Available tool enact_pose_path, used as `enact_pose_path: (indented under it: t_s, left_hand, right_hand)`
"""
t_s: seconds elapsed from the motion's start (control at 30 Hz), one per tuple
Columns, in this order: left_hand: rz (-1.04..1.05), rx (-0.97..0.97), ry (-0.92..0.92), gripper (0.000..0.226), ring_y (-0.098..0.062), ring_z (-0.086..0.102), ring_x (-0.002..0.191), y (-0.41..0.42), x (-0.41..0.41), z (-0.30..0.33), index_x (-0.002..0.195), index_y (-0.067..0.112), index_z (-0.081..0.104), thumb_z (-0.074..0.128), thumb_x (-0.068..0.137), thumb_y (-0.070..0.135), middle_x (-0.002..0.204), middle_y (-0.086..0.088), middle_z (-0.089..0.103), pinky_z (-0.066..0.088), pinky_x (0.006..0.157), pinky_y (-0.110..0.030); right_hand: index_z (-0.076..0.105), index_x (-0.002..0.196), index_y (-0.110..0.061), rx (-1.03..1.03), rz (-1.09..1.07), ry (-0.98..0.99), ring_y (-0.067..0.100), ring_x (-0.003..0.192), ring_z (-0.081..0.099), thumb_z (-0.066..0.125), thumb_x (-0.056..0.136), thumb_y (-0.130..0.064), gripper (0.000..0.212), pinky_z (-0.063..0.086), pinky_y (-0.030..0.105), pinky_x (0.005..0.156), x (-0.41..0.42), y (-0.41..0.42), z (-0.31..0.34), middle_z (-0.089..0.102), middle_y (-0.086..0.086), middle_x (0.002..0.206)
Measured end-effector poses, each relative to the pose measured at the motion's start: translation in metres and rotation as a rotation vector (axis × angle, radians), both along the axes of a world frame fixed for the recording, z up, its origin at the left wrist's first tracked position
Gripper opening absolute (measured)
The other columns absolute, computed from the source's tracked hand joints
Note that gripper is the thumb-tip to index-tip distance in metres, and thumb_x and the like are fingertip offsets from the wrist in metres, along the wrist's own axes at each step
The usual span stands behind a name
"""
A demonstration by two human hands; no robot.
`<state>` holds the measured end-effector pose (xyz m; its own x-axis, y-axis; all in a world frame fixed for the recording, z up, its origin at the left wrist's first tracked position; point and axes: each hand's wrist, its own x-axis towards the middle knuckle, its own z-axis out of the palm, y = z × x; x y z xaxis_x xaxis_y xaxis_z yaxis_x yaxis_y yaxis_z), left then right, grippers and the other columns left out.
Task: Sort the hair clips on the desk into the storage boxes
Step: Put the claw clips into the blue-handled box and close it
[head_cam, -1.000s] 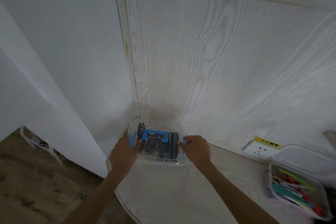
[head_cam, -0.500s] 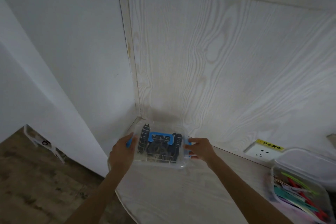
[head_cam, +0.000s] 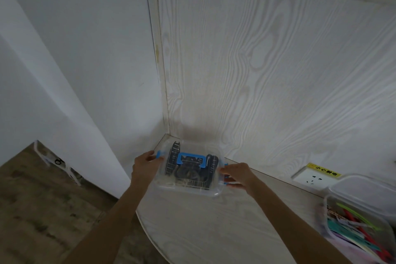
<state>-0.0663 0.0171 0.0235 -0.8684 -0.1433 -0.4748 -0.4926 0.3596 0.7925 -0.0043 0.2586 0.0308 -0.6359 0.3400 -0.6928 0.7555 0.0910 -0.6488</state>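
The left hand (head_cam: pixel 144 166) and right hand (head_cam: pixel 235 174) grip opposite sides of a clear storage box (head_cam: pixel 190 172), fingers curled at its blue side latches. Between them, the box now sits deeper in the worktop (head_cam: pixel 199 227) corner than a second ago, suggesting it is being put away, filled. Under its lid with a blue handle lie dark hair clips (head_cam: pixel 188 172). Well to the right hand's side, a second box (head_cam: pixel 362 218) holds colourful clips.

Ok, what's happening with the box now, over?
Left hand, right hand gripping clear plastic box with blue handle by its sides. Lid on, dark clips inside. Nothing blocking.
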Motion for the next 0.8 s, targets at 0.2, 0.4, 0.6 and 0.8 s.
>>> enact_pose_path:
  t_s: [0.2, 0.4, 0.6, 0.8]
  left_hand:
    - [-0.015, 0.071, -0.12, 0.013, -0.026, 0.053, 0.089, 0.003, -0.004, -0.001, 0.089, 0.014, 0.055, 0.06, 0.09, 0.026, 0.089, -0.009, 0.057, 0.045, 0.074, -0.033]
    - [-0.194, -0.14, 0.02, 0.026, -0.033, 0.066, 0.078, -0.001, -0.004, -0.01, 0.071, 0.018, 0.057, 0.053, 0.093, 0.032, 0.091, -0.021, 0.068, 0.054, 0.076, -0.041]
    - [-0.343, -0.531, 0.214, 0.037, -0.012, 0.051, 0.058, 0.005, 0.009, -0.011, 0.093, 0.008, 0.061, 0.037, 0.099, 0.035, 0.074, -0.004, 0.059, 0.035, 0.049, -0.019]
    - [-0.378, -0.65, 0.275, 0.033, -0.01, 0.048, 0.06, 0.008, 0.013, -0.01, 0.084, 0.014, 0.049, 0.031, 0.1, 0.036, 0.074, 0.001, 0.052, 0.028, 0.047, -0.016]
  right_hand:
    - [0.056, 0.111, -0.006, 0.091, -0.033, 0.035, 0.011, 0.07, 0.059, 0.075, 0.075, -0.026, 0.045, 0.044, 0.02, 0.056, 0.005, 0.002, -0.008, 0.061, 0.006, 0.093]
    - [0.041, 0.127, -0.003, 0.04, -0.011, -0.082, 0.023, 0.098, 0.055, 0.068, 0.08, -0.041, 0.066, 0.051, 0.036, 0.084, 0.011, -0.003, -0.008, 0.052, 0.014, 0.122]
    - [0.052, 0.115, 0.002, 0.111, 0.094, -0.007, 0.021, 0.083, 0.061, 0.06, 0.089, -0.03, 0.042, 0.054, 0.032, 0.081, 0.005, -0.009, -0.003, 0.064, 0.018, 0.109]
    - [0.065, 0.094, -0.011, 0.713, 0.246, 0.199, 0.012, 0.064, 0.057, 0.053, 0.091, -0.038, 0.03, 0.05, 0.022, 0.062, 0.022, -0.026, -0.012, 0.063, 0.001, 0.076]
